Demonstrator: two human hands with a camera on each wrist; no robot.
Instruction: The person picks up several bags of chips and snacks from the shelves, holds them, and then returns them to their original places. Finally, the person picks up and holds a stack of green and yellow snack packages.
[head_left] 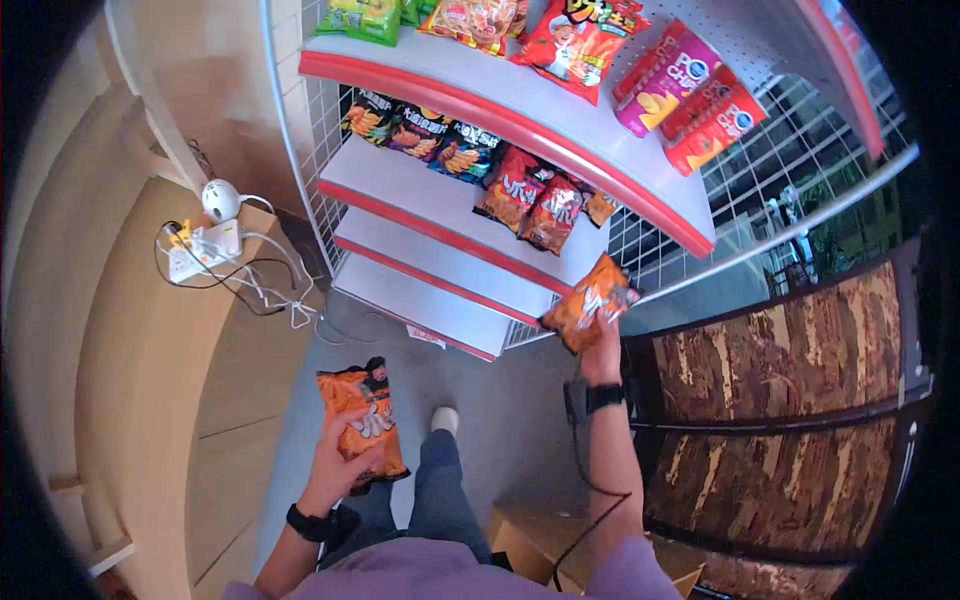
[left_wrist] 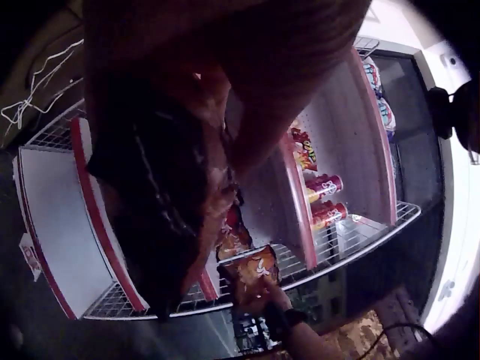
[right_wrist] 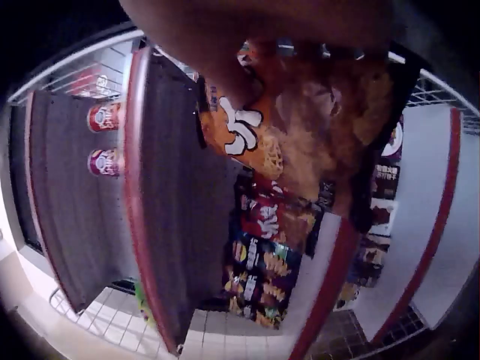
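Note:
My left hand (head_left: 338,462) grips an orange and black snack bag (head_left: 378,425) in front of my legs, fingers and thumb over its face. In the left wrist view that bag (left_wrist: 154,202) looms dark and close. My right hand (head_left: 602,348) reaches forward and pinches another orange snack bag (head_left: 590,298) by its lower right side, at the right end of a shelf (head_left: 400,185). Red snack bags (head_left: 553,215) stand on this shelf, with part of an orange bag (head_left: 602,207) beside them. In the right wrist view the held bag (right_wrist: 315,150) overlaps the red bags.
Black snack bags (head_left: 465,150) line the same shelf's left. The upper shelf (head_left: 480,75) holds more bags and two chip cans (head_left: 665,80). Lower shelves (head_left: 420,300) are below. A cabinet (head_left: 230,360) with a power strip (head_left: 205,250) flanks the left; brown patterned panels (head_left: 780,350) flank the right.

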